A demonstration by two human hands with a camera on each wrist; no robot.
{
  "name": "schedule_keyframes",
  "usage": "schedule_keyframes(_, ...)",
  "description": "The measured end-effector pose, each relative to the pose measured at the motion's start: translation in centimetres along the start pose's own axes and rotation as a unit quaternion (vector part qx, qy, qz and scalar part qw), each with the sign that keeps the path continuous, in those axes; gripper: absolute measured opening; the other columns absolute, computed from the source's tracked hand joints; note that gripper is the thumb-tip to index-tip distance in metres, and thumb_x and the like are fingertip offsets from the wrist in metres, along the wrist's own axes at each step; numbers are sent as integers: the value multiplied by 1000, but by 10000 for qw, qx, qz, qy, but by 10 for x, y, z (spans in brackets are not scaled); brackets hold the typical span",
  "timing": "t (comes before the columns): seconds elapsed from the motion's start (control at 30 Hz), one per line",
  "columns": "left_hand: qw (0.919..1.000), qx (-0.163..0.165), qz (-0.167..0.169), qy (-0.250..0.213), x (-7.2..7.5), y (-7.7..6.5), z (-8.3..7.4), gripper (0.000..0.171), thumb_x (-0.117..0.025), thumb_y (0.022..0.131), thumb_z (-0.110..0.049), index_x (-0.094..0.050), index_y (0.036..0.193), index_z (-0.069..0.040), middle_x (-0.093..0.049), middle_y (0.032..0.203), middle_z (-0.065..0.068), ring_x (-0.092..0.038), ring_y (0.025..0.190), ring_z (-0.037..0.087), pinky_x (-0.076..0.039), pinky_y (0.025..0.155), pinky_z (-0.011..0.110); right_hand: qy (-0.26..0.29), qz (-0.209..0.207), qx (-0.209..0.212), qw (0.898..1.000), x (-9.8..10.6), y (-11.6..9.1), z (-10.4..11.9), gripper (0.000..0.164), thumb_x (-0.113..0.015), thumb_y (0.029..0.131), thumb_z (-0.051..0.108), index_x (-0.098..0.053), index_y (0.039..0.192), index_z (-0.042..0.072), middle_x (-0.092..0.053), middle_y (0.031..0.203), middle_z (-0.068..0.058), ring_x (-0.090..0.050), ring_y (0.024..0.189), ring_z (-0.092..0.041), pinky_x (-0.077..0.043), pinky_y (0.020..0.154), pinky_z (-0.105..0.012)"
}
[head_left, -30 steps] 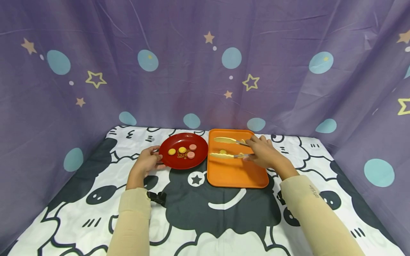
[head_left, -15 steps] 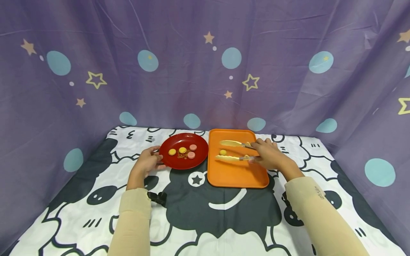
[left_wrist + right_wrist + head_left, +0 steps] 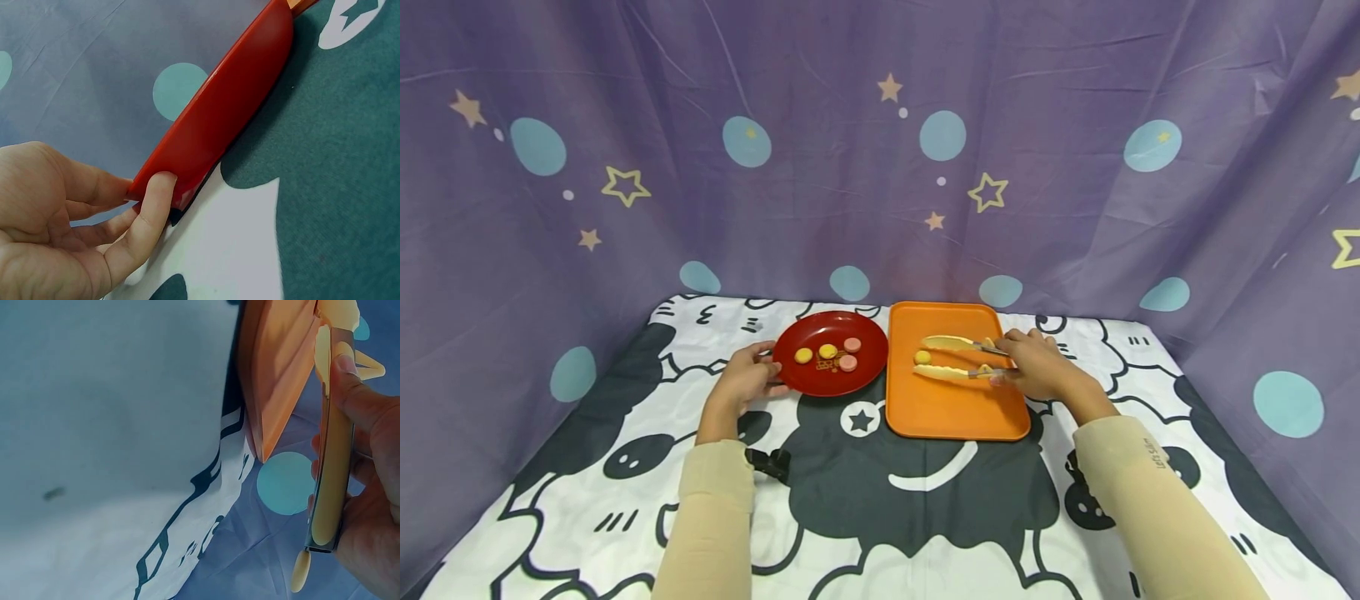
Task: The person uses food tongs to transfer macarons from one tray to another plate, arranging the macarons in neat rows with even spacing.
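My left hand [image 3: 747, 375] grips the near-left rim of a red plate [image 3: 805, 327]; in the left wrist view its fingers [image 3: 156, 200] meet the rim and underside. Two yellow discs [image 3: 827, 352] and two pink discs [image 3: 847, 363] lie on the plate. With my right hand [image 3: 1037, 364] I hold metal tongs with cream-coloured tips [image 3: 942, 372], their arms spread apart over an orange tray [image 3: 955, 417]. One yellow round piece [image 3: 922, 357] is on the tray, just left of the tong tips. The right wrist view shows my thumb along the tongs' handle [image 3: 331, 481].
The tray stands directly right of the plate, their edges close together. A black-and-white cartoon cloth [image 3: 925, 533] covers the table. Behind its far edge hangs a purple curtain [image 3: 820, 233] with stars and dots. A black device [image 3: 767, 465] sits at my left wrist.
My right hand has drawn the tongs to the right and slightly nearer, so the yellow piece now shows beyond their tips. The left hand and plate have stayed in place.
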State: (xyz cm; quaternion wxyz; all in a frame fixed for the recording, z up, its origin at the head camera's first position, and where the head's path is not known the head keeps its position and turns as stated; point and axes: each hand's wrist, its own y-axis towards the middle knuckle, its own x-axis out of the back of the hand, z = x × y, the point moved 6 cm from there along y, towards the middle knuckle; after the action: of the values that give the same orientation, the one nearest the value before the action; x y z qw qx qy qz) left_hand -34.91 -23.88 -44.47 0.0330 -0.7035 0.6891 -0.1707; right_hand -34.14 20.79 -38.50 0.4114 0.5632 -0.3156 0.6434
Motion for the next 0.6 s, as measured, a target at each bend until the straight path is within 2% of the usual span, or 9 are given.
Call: schedule_keyframes(0.6,10000,25,31,-60,-1,-1,2,61,-45,105,1,-27,162,-10,-44,147,24,-65,103,29,-63,83,39,15,-58,43,10000,1,0,-3,50,-77,93,31,-67,134,3,-61,133,-19,-53,102,-37,-42,79,-50)
